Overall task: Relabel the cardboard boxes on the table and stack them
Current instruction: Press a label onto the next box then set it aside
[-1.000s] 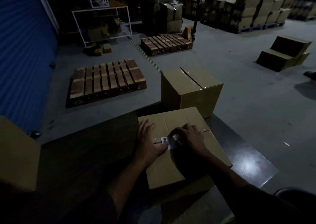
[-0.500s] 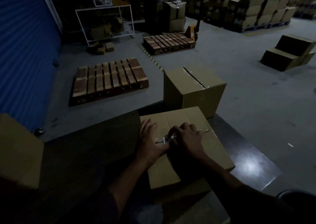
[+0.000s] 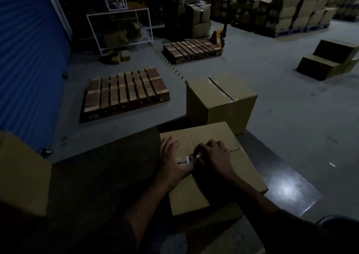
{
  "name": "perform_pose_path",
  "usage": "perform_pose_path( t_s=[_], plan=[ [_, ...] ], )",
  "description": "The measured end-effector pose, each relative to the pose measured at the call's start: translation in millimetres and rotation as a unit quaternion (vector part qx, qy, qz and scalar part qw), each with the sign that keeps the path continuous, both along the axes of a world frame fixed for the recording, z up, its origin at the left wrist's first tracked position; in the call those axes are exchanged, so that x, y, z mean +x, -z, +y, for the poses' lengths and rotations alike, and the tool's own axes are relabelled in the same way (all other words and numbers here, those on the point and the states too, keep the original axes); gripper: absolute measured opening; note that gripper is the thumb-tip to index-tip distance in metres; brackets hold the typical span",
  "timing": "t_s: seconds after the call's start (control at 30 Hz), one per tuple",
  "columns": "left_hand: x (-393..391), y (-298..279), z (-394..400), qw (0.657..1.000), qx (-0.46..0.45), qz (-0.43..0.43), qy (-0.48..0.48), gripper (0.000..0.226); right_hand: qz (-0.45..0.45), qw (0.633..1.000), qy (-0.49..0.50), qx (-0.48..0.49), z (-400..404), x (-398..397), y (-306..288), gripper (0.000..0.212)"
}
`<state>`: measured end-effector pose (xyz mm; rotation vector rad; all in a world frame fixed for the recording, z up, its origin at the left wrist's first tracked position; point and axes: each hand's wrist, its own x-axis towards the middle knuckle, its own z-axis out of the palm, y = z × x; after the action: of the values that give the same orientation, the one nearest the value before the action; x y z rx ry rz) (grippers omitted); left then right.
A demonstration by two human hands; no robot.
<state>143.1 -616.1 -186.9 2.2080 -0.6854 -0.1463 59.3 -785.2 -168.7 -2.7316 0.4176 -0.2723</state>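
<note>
We see the label (image 3: 191,159) on the box (image 3: 211,137) top seam, long axis left-right, between our hands: right hand (image 3: 212,156) pinches its right end, left hand (image 3: 171,156) flat beside it.

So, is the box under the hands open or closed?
Closed. The top flaps of the box lie flat and meet at a taped seam, where the right hand handles a small label.
</note>
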Motion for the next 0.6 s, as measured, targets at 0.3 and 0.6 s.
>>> perform_pose_path(
  t_s=[0.3, 0.6],
  plan=[
    [0.6, 6.0, -3.1, 1.0, 0.023, -0.016, -0.009, 0.087, -0.008, 0.999, 0.041, -0.014, -15.3, -11.1, 2.3, 0.026],
    [-1.4, 6.1, -6.6, 0.999, 0.02, -0.012, -0.023, 0.086, -0.008, 0.999, 0.035, -0.003, -22.1, -10.5, 2.0, 0.026]
  ],
)
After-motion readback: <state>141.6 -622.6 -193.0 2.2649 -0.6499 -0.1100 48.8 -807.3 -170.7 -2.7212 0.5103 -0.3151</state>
